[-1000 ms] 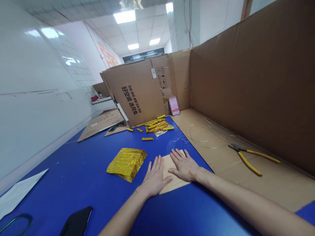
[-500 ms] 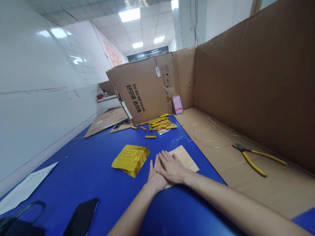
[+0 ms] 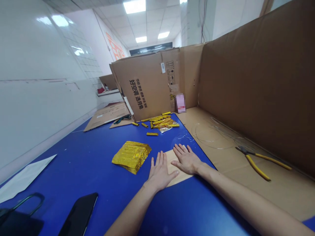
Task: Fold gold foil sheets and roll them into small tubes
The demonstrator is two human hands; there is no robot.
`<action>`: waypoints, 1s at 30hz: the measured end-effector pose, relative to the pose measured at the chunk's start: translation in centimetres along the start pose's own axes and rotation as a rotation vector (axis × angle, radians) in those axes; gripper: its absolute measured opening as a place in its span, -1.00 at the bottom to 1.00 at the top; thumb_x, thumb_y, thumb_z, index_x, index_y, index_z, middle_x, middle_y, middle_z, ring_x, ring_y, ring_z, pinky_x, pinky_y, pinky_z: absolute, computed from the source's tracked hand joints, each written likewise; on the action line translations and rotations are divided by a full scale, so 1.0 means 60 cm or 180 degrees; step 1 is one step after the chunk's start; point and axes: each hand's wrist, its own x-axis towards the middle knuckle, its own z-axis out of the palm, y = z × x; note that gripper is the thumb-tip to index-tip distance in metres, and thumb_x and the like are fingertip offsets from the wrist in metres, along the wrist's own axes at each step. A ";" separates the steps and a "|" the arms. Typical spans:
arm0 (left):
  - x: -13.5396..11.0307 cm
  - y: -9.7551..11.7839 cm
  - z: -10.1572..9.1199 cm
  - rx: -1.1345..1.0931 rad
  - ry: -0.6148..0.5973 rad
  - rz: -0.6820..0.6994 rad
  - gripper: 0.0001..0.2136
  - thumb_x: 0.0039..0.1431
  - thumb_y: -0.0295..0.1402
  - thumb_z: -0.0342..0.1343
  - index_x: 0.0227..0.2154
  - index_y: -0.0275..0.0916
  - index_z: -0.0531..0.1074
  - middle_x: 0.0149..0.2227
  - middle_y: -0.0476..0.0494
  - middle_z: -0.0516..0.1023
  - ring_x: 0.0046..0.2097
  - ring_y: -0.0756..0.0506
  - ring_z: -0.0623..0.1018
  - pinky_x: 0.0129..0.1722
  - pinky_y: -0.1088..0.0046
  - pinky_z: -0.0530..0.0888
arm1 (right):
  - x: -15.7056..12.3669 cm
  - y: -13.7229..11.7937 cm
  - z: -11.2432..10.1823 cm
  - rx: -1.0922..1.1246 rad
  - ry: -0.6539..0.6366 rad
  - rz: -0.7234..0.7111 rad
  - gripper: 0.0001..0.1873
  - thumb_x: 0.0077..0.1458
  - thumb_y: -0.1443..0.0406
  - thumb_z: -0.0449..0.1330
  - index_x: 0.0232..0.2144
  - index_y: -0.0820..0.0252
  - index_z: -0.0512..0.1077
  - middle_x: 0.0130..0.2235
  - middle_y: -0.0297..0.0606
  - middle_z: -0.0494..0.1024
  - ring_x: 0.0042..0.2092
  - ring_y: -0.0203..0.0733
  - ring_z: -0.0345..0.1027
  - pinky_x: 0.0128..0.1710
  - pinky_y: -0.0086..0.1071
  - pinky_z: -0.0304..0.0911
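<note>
A pale tan rectangular sheet (image 3: pixel 174 158), which looks like paper, lies flat on the blue table. My left hand (image 3: pixel 159 172) rests open on its left side, palm down, thumb stretched across the sheet. On the right part of the sheet my right hand (image 3: pixel 187 160) lies flat, fingers spread towards the far edge. The two hands are apart, with a strip of the sheet showing between them. Just left of my left hand sits a stack of shiny gold foil sheets (image 3: pixel 131 155), touched by neither hand.
Small gold rolls (image 3: pixel 152 134) lie scattered beyond the stack. Pliers (image 3: pixel 253 162) with yellow handles rest on cardboard at right, beside loose clear strands. Tall cardboard walls (image 3: pixel 152 85) stand behind and right. A black phone (image 3: pixel 78 214) and white paper (image 3: pixel 27 177) lie left.
My right hand has moved right, off the back of my left hand and onto the sheet. More of the sheet's middle shows now. The view has shifted slightly.
</note>
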 end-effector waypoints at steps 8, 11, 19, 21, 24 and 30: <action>0.027 0.088 -0.036 -0.0408 0.0075 0.0408 -0.17 0.00 0.15 -0.32 0.17 -0.42 -0.27 0.22 -0.28 -0.28 0.21 -0.24 -0.27 0.13 0.14 -0.16 | 0.006 0.004 0.017 -0.0267 0.0060 -0.0055 -0.33 0.06 0.07 -0.16 0.16 0.30 -0.06 0.22 -0.10 -0.15 0.21 0.04 -0.39 0.11 0.00 -0.42; 0.035 0.128 -0.022 -0.0674 0.0463 0.0644 -0.38 0.15 -0.02 -0.40 0.18 -0.29 -0.20 0.22 -0.18 -0.19 0.22 -0.15 -0.23 0.14 0.19 -0.14 | 0.008 0.007 0.030 -0.0361 0.0155 -0.0048 -0.33 0.05 0.10 -0.11 0.16 0.30 -0.05 0.22 -0.12 -0.16 0.21 0.06 -0.44 0.11 -0.04 -0.51; 0.034 0.117 -0.005 -0.0870 0.0490 0.0600 -0.35 0.13 0.01 -0.33 0.17 -0.31 -0.16 0.22 -0.15 -0.22 0.22 -0.13 -0.23 0.15 0.23 -0.10 | 0.009 0.012 0.029 -0.0433 0.0109 -0.0042 -0.36 0.02 0.25 -0.09 0.17 0.27 -0.08 0.22 -0.10 -0.16 0.21 0.01 -0.39 0.10 0.04 -0.41; 0.035 0.103 -0.004 -0.0883 0.0416 0.0495 -0.32 0.12 0.03 -0.33 0.18 -0.35 -0.21 0.23 -0.16 -0.27 0.22 -0.13 -0.26 0.15 0.22 -0.12 | 0.008 0.010 0.020 -0.0410 0.0040 -0.0088 -0.35 0.02 0.20 -0.08 0.16 0.28 -0.05 0.22 -0.08 -0.16 0.21 0.03 -0.39 0.10 0.05 -0.35; 0.030 0.068 -0.006 -0.0742 0.0118 0.0593 -0.28 0.10 0.03 -0.30 0.18 -0.38 -0.29 0.22 -0.17 -0.34 0.22 -0.11 -0.28 0.16 0.25 -0.18 | 0.005 0.005 0.009 -0.0351 -0.0016 -0.0133 -0.33 0.04 0.09 -0.12 0.16 0.30 -0.04 0.22 -0.08 -0.18 0.21 0.05 -0.38 0.09 0.04 -0.33; -0.015 0.007 -0.020 -0.0184 -0.0349 0.0704 -0.26 0.09 0.06 -0.31 0.17 -0.42 -0.27 0.21 -0.25 -0.35 0.21 -0.14 -0.32 0.14 0.19 -0.25 | 0.001 0.015 -0.007 -0.0234 -0.0052 -0.0233 -0.26 0.08 -0.06 -0.34 0.17 0.29 -0.11 0.23 -0.10 -0.17 0.22 -0.02 -0.39 0.10 0.03 -0.41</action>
